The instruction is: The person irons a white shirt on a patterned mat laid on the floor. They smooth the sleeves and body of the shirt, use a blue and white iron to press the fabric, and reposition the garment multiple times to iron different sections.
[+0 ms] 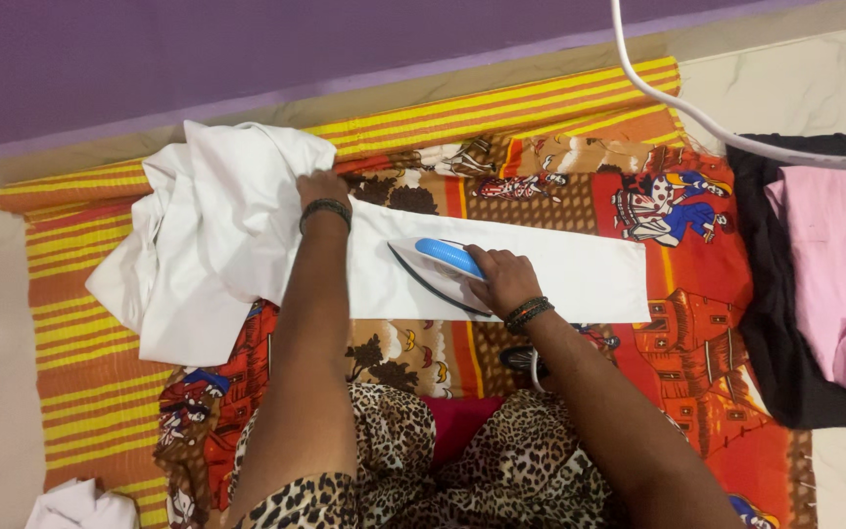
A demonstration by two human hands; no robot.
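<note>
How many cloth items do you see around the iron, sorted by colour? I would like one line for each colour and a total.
White: 2, the shirt under the left hand and a piece at the bottom left
Pink: 1, a shirt
Black: 1, a garment under the pink one
Orange patterned: 1, the spread cloth
Total: 5

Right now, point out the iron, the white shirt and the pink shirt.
iron (440, 266): head view, on its blue-and-white top beside the handle.
white shirt (210, 235): head view, on its bunched body.
pink shirt (839, 264): head view, on its folded front.
</note>
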